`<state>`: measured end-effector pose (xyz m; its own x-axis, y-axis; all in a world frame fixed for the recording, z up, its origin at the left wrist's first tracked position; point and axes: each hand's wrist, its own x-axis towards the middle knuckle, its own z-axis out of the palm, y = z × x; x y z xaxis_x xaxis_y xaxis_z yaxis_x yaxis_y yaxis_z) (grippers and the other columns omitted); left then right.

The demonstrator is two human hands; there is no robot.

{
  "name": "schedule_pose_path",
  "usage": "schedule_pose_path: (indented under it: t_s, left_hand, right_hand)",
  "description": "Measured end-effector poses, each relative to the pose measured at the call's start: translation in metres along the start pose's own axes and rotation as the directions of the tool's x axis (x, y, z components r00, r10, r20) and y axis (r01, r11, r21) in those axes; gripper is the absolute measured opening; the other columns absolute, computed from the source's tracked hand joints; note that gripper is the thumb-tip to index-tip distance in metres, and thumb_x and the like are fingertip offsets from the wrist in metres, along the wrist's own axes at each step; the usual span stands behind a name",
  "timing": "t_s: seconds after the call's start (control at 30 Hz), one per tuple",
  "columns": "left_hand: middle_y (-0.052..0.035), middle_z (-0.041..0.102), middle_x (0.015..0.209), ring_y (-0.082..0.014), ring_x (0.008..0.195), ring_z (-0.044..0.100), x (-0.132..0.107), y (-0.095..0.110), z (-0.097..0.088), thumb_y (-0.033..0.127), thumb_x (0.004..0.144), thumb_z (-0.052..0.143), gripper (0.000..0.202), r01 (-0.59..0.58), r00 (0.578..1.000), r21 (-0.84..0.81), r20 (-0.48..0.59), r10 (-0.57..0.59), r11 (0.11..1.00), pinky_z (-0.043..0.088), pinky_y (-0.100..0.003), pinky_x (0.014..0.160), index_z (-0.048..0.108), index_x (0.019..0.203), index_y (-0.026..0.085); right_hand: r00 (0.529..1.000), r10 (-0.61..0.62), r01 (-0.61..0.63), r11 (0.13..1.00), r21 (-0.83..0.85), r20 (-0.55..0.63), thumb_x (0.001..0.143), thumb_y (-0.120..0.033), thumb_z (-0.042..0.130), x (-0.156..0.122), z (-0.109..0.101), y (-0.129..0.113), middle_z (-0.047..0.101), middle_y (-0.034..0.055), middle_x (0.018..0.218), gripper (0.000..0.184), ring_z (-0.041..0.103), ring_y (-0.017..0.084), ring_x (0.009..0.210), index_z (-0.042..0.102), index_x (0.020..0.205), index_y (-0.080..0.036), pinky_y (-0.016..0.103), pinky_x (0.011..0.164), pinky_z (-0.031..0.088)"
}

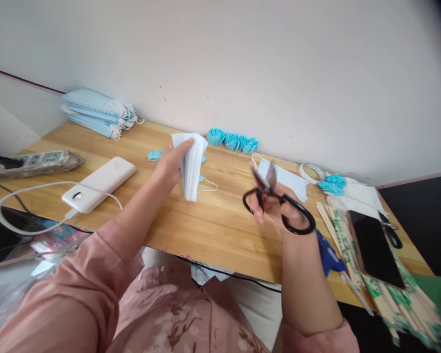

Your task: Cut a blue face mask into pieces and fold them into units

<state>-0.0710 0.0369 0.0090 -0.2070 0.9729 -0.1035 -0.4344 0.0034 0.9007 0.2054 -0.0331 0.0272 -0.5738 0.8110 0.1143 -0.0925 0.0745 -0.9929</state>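
My left hand (172, 159) is closed on a folded wad (193, 169) of thin white and pale blue layers, thumb pressed over its top, the wad upright above the table (213, 235). My right hand (275, 208) holds the scissors (267, 190), fingers in the black handles, blades pointing away from me and slightly parted; they are blurred, and well apart from the wad. Just beside the wad, to its right, a white loop (210, 186) lies on the wood, and a blue scrap (155, 155) lies left of my left hand. Beyond the scissors a mask (296, 184) lies flat, with a tape roll (311, 172) and a blue flower (332, 184) to its right. Three blue roses (232, 140) sit in a row near the wall (220, 59). Farther left are a stack of masks (91, 110), a white power bank (105, 179) with its cable (44, 185), and a power strip (47, 162). On the far right, a phone (375, 247) rests over paper-wrapped sticks (397, 299), near a dark blue object (329, 255) I cannot make out.
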Motion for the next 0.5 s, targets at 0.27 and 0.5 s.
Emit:
schedule_pose_path:
  t_s: [0.27,0.5]
  left_hand:
    - [-0.0037,0.07,0.075,-0.0181,0.067,0.063,-0.034,-0.013,0.018,0.05,0.064,0.082,0.038,-0.039,0.912,0.437,0.383,-0.146,0.899,0.047,-0.028,0.06,0.069,0.077,0.016]
    - [-0.0032,0.069,0.081,-0.0177,0.074,0.062,-0.041,-0.013,0.022,0.049,0.07,0.079,0.04,-0.198,0.826,0.587,0.531,-0.189,0.785,0.047,-0.028,0.067,0.069,0.088,0.015]
  right_hand:
    - [0.887,-0.064,-0.015,0.986,-0.168,-0.458,0.069,-0.052,0.081,0.026,0.019,0.017,0.069,0.0036,0.101,0.062,0.065,0.02,0.092,0.056,0.122,-0.029,0.035,0.079,0.057]
    - [0.949,-0.017,-0.027,0.991,-0.133,-0.316,0.064,-0.046,0.088,0.028,0.026,0.03,0.064,-0.0017,0.084,0.063,0.061,0.016,0.071,0.056,0.116,-0.028,0.031,0.067,0.054]
